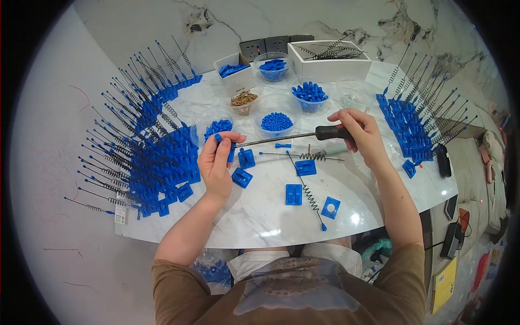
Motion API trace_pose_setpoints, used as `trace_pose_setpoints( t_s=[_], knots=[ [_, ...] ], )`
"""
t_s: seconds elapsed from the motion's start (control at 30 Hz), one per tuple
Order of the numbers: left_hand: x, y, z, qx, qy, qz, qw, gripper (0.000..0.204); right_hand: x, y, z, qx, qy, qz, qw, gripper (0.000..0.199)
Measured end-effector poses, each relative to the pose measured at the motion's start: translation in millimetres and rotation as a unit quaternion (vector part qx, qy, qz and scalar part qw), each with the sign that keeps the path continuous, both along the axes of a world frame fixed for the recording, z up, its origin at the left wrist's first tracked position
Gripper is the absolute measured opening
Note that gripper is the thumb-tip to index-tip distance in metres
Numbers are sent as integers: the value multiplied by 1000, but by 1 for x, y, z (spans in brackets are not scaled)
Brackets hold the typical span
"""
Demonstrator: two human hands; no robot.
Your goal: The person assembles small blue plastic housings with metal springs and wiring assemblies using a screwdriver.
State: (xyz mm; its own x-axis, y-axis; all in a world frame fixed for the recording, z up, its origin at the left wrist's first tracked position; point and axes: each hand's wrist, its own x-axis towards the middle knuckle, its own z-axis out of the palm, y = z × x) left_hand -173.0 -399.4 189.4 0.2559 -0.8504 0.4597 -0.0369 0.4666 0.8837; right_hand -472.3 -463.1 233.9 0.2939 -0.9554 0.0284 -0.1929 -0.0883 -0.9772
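Observation:
My right hand (365, 135) grips a screwdriver by its black handle (331, 132). The long metal shaft (276, 139) runs leftward to my left hand (215, 169), whose fingers pinch a small blue plastic part (231, 155). The screwdriver tip meets that part, though the fingers partly hide the contact. Close by on the table lie blue square bases, one (242, 177) beside my left hand and another (293, 195) nearer my body. One base with a round hole (331, 207) lies to the right. Two black spring wires, one (309, 192) slanting toward me, cross near the middle.
Dense rows of blue bases with upright springs stand at left (162, 157) and right (403, 127). Tubs of blue pieces (310, 96), a cup of brass-coloured screws (244, 102) and a white box of springs (330, 66) line the back. A black object (444, 161) lies at the right edge.

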Motion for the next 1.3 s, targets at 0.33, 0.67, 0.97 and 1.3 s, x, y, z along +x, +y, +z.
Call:
trace_pose_setpoints(
  t_s=[0.33, 0.67, 0.97, 1.3],
  knots=[
    [-1, -1, -1, 38, 24, 13, 999, 23, 3, -8, -13, -165, -97, 52, 980, 32],
    [-4, -4, -6, -8, -7, 62, 998, 21, 5, -3, -11, -188, -122, 57, 973, 40],
    [0, -8, -4, -21, 100, 82, 991, 20, 0, -15, -22, -199, -82, 19, 976, 48],
    [-20, 8, -3, -9, 60, -103, 993, 22, 16, -7, -34, -305, 63, -3, 950, 40]
  ],
)
